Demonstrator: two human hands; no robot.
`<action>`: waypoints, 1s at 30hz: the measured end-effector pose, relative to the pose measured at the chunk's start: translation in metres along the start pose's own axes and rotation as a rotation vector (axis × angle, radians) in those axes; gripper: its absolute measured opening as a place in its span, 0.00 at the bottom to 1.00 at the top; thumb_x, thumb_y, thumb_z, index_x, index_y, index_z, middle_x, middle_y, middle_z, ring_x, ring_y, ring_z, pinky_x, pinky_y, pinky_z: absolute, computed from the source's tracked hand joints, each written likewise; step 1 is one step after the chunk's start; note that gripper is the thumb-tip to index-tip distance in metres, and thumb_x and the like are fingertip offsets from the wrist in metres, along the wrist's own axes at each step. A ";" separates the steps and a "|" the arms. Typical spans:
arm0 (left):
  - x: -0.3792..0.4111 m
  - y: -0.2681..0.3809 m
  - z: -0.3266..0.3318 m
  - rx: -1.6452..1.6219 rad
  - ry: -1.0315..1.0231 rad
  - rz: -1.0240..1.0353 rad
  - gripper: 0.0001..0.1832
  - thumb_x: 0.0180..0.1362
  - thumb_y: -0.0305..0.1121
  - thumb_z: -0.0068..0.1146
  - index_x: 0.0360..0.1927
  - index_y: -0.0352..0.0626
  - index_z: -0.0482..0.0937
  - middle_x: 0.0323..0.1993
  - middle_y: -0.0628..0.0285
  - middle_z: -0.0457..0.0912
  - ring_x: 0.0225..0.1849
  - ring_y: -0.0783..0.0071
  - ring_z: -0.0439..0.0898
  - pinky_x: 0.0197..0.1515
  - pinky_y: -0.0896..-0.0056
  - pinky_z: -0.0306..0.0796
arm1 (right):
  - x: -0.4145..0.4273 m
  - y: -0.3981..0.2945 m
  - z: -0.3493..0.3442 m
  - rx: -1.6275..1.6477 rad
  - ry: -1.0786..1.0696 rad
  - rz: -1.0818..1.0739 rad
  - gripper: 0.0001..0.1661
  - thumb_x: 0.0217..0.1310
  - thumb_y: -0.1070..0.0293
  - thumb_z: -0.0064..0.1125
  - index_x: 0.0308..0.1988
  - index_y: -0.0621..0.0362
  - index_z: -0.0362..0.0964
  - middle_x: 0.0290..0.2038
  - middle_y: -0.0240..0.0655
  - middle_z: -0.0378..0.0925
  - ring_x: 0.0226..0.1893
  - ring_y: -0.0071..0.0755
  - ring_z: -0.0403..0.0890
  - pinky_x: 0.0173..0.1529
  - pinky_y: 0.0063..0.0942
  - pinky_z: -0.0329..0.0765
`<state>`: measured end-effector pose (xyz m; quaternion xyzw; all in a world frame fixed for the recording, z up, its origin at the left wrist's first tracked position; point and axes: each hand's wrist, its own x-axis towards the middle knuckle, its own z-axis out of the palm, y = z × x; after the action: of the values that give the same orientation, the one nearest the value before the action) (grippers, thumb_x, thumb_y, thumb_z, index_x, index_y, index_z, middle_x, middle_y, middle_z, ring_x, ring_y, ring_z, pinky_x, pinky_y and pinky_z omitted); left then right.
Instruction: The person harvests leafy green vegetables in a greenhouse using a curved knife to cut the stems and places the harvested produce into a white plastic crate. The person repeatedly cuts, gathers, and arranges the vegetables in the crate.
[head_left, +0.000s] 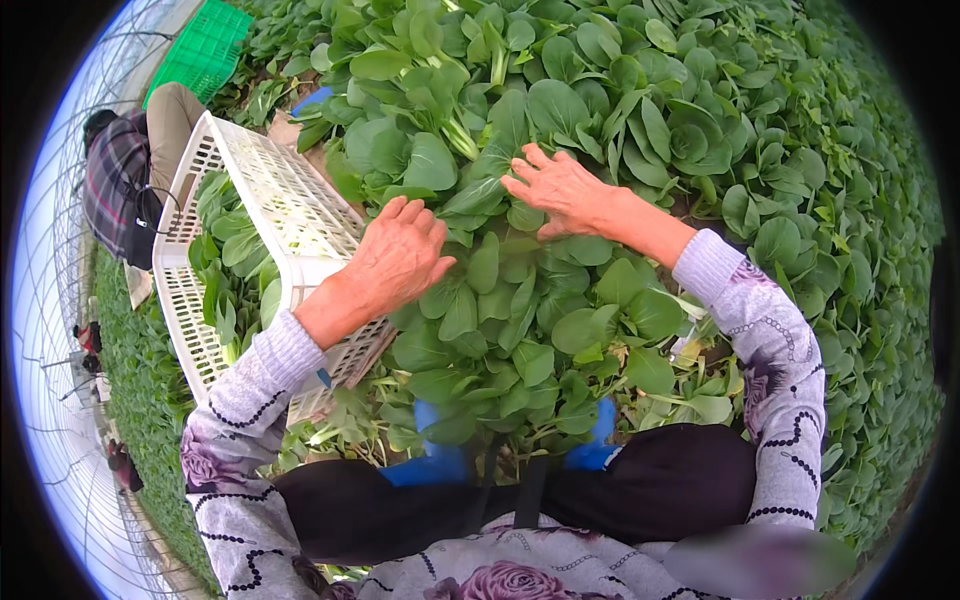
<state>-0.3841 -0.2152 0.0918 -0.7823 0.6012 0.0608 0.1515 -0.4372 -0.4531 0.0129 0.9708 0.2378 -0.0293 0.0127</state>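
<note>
My right hand (562, 191), fingers spread, is over the leaves of pak choi plants (480, 196) in front of me, with nothing seen in its grasp. To its left, my left hand (401, 251) hovers by the near side of a white perforated plastic crate (289, 199). Its thumb stands away from lightly curled fingers; the palm side is hidden. The tilted crate's opening faces left, and cut pak choi (232, 240) lies inside. A heap of broad green pak choi leaves (517, 330) spreads between my hands and my knees.
Dense pak choi (810, 247) covers the ground to the right and ahead. Trimmed leaves and stalks (690, 390) litter the soil near my blue footwear (435, 450). Beyond the crate, a person in a plaid top (116, 187) sits close to a green plastic crate (199, 49).
</note>
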 end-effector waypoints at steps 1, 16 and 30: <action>0.022 0.007 0.024 0.054 0.041 0.021 0.26 0.51 0.45 0.58 0.42 0.31 0.71 0.40 0.50 0.75 0.49 0.56 0.73 0.56 0.56 0.62 | 0.011 -0.002 0.011 -0.058 -0.014 -0.013 0.44 0.41 0.58 0.68 0.56 0.63 0.59 0.56 0.41 0.63 0.58 0.46 0.60 0.49 0.38 0.68; 0.063 -0.010 0.079 -0.440 0.386 -0.370 0.25 0.45 0.41 0.60 0.49 0.43 0.73 0.34 0.51 0.78 0.42 0.54 0.75 0.43 0.57 0.69 | 0.017 0.018 0.067 0.095 0.189 -0.066 0.19 0.36 0.76 0.60 0.36 0.62 0.68 0.34 0.36 0.70 0.40 0.39 0.71 0.37 0.32 0.68; -0.058 0.054 0.080 0.041 -0.161 -0.019 0.42 0.45 0.24 0.54 0.67 0.46 0.52 0.63 0.53 0.61 0.68 0.54 0.54 0.61 0.41 0.56 | -0.093 -0.068 0.068 0.236 -0.132 -0.215 0.37 0.36 0.77 0.62 0.53 0.58 0.64 0.50 0.46 0.65 0.55 0.51 0.62 0.47 0.36 0.71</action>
<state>-0.4449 -0.1493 0.0233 -0.7774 0.5806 0.1098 0.2157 -0.5546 -0.4379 -0.0495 0.9305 0.3336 -0.1221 -0.0889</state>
